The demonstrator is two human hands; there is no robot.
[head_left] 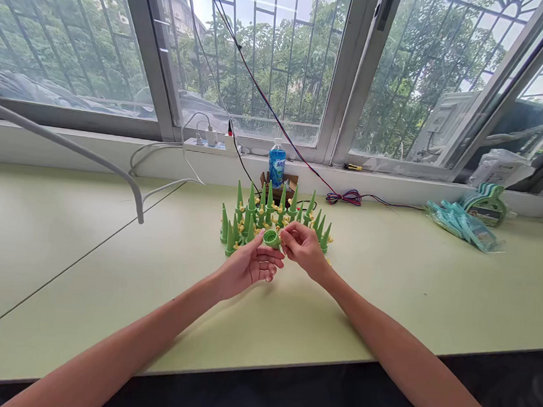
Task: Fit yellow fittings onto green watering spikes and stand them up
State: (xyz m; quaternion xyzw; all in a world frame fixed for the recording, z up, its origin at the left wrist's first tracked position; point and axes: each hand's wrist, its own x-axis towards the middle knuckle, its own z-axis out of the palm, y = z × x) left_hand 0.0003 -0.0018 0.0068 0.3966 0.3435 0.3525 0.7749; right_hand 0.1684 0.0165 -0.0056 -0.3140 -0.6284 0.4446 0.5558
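Between my hands, above the table, is a green plastic spike [271,238] with its round hollow end turned toward me. My left hand [251,264] grips it from the left, thumb on the rim and the other fingers loosely curled below. On its right side, my right hand [302,248] pinches at a small yellow part, mostly hidden by the fingers. Just beyond my hands stand several similar green spikes [224,225], points up, many with small yellow valves on their sides.
A blue bottle [276,165] stands by a small cardboard box at the back. Coiled cable [346,197] lies near the wall. Teal plastic packets [468,224] lie at the right. A grey curved bar [93,154] reaches over the table's left side. A power strip [210,145] sits on the sill.
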